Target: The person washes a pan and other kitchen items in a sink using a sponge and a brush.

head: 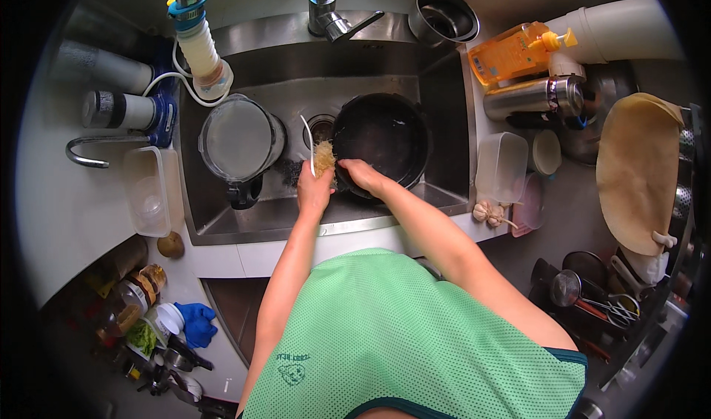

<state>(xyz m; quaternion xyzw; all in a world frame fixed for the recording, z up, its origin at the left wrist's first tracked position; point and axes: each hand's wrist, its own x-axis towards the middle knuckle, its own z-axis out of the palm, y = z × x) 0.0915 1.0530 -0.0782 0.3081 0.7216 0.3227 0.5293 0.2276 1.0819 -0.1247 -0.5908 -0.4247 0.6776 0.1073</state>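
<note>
In my left hand (pixel 314 190) is a tan fibrous scrubber (pixel 324 155), apparently loofah, with a thin white strip (pixel 309 135) rising beside it. My right hand (pixel 364 177) is at the near left rim of a round black pot (pixel 382 135), thumb and fingers against the edge; part of the grip is hidden. The pot stands in a stainless steel sink (pixel 444 194), partly over the drain (pixel 321 125). Left of my hands, a clear jug (pixel 239 135) with a black handle (pixel 244 194) looks full of cloudy liquid.
A lever faucet (pixel 333 19) and a ribbed spout hose (pixel 200 52) stand over the sink's back. Along the right ledge are a metal pot (pixel 444 13), an orange soap bottle (pixel 514 52), a steel flask (pixel 533 98) and garlic (pixel 491 212). A plastic container (pixel 155 191) sits left.
</note>
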